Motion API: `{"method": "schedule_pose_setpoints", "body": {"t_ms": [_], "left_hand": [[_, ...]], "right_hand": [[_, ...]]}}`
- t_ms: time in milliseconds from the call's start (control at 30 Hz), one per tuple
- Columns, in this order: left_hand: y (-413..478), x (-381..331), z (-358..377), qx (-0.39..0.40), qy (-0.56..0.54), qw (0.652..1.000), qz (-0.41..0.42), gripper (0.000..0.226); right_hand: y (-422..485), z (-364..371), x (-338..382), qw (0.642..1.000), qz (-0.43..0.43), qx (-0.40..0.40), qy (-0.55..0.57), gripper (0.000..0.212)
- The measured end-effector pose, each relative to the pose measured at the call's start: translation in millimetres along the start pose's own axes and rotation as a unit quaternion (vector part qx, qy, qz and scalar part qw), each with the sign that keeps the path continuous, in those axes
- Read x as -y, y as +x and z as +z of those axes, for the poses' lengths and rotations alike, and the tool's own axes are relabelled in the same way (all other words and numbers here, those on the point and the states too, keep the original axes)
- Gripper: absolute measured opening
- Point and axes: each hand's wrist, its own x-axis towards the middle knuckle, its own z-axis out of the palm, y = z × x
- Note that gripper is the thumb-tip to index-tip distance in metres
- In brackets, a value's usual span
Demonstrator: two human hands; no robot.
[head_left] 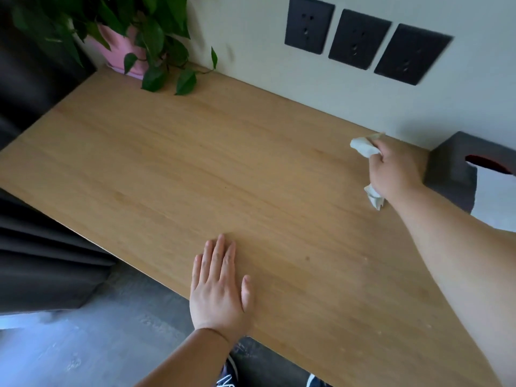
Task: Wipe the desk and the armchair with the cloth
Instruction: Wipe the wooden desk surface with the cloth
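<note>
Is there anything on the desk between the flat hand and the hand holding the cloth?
No. In the head view, only bare wood of the desk lies between the left hand and the right hand gripping the cloth.

right hand (393, 169) grips a white cloth (363, 146) on the desk (223, 163); left hand (219, 289) lies flat.

Crumpled white cloth (363, 148), wooden desk (223, 169)

We note: cloth (363, 148), middle hidden inside our right hand (393, 169); tissue box (458, 169), cut by the right edge; plant (145, 37), top cropped; shoes (229, 375), cut by the bottom edge; sockets (360, 39), blurred.
</note>
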Motion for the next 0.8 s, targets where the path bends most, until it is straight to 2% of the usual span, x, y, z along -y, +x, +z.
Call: {"method": "schedule_pose_setpoints", "body": {"t_ms": [67,167,267,367,533,633,700,767,800], "left_hand": [[0.8,-1.5,-2.4,-0.01,0.002,1.0,-0.006,0.071],[1.3,-6.6,-4.8,-0.028,-0.011,0.999,-0.022,0.068],[1.3,-9.8,-6.6,-0.04,-0.012,0.999,-0.027,0.067],[-1.0,-10.0,-5.7,-0.043,-0.018,0.998,-0.03,0.065],[-5.4,-12.0,-3.0,-0.044,-0.02,0.999,-0.026,0.063],[-16.9,-31.1,0.0,-0.032,-0.034,0.999,-0.026,0.064],[-30.2,-54.8,5.4,-0.024,-0.048,0.999,-0.012,0.063],[-42.7,-75.1,10.7,-0.02,-0.069,0.997,-0.006,0.063],[-47.0,-81.2,12.3,-0.019,-0.076,0.997,-0.003,0.063]], "right_hand": [[6.3,11.2,-14.2,0.995,-0.025,0.067,-0.064,0.041],[2.9,31.0,-34.2,0.987,-0.09,0.079,-0.106,0.048],[-7.2,34.0,-36.2,0.988,-0.124,0.068,-0.066,0.053],[-39.3,36.3,-30.6,0.982,-0.164,0.093,-0.029,0.053],[-133.4,45.5,-19.6,0.947,-0.271,0.171,0.029,0.05],[-184.4,40.1,-24.3,0.93,-0.31,0.189,0.05,0.046],[-209.6,32.6,-28.1,0.923,-0.306,0.218,0.083,0.043],[-223.8,18.9,-28.9,0.928,-0.218,0.256,0.159,0.048],[-224.2,9.6,-29.8,0.935,-0.161,0.248,0.197,0.049]]}}
